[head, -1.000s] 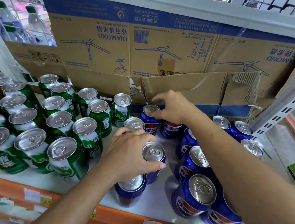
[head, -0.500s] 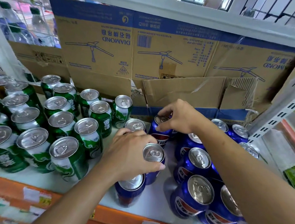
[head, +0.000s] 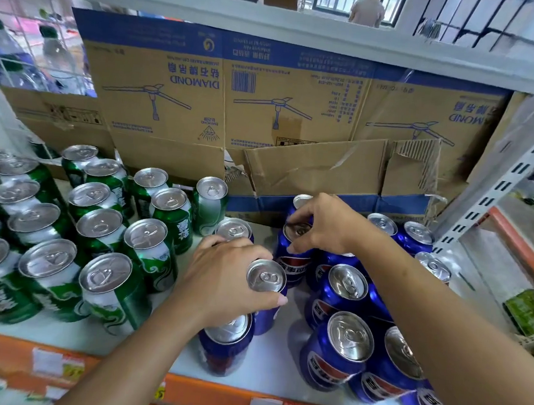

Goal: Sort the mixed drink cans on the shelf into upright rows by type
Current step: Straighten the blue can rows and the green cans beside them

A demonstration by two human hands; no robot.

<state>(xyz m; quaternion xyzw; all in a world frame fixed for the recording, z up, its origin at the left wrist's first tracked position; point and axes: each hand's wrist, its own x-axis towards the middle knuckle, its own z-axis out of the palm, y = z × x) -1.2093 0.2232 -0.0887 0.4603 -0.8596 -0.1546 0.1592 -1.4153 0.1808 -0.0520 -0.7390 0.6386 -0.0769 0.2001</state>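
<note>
A white shop shelf is backed by a flattened cardboard box printed upside down with a ceiling fan. In front of the box's left half the green cans stand upright in rows, and in front of its right half the blue cans are clustered. Just before the box's torn lower flap, the right hand comes down from above and pinches the rim of the rear blue can between thumb and fingertips. Further out from the box, the left hand curls round the top of the middle blue can, thumb across its near side. Both cans are upright. The front blue can stands under the left wrist, farthest from the box.
</note>
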